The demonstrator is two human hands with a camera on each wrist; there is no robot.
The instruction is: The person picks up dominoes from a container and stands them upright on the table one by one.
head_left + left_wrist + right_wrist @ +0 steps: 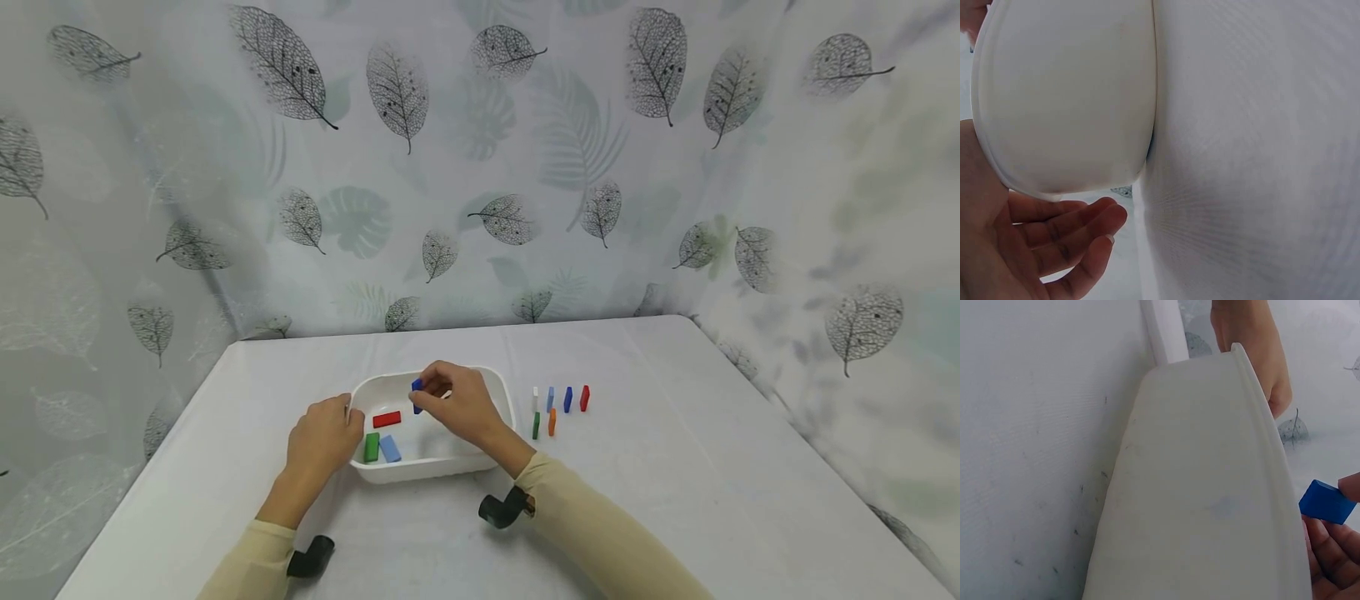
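A white tub [431, 472] holds a red block [386, 419], a green block [371, 447] and a light blue block [389, 448] in its left part. Over the tub, my right hand [457, 402] pinches a dark blue block [417, 397] between thumb and fingers; the right wrist view shows the same blue block [1327, 502] beside the tub's rim. My left hand [324, 435] is at the tub's left end, touching the rim. In the left wrist view, that hand's fingers [1063, 240] lie loosely bent below the tub wall [1072, 100].
Right of the tub stand upright blocks in two rows: white [536, 399], light blue [551, 398], dark blue [567, 399] and red [584, 398] behind, green [536, 426] and orange [552, 422] in front. A leaf-patterned cloth [465, 167] hangs behind the white table [675, 500].
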